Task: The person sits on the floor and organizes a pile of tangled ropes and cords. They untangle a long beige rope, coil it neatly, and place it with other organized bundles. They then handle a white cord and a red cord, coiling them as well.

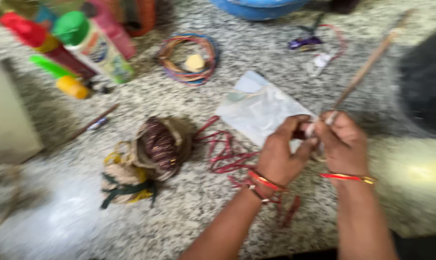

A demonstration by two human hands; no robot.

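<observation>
Both hands pinch a small piece over the clear bag.
Left hand (pixel 280 156) and right hand (pixel 340 142) close fingertips on it; keep red ribbon (pixel 227 154), at eight o'clock, slack.

A thin wooden stick and a small pale piece, pinched at our fingertips.

We see the stick (pixel 367 65) slanting up and to the right above the speckled tabletop (pixel 189 212), its lower end meeting the small whitish piece (pixel 310 129); blur hides what that piece is.
</observation>
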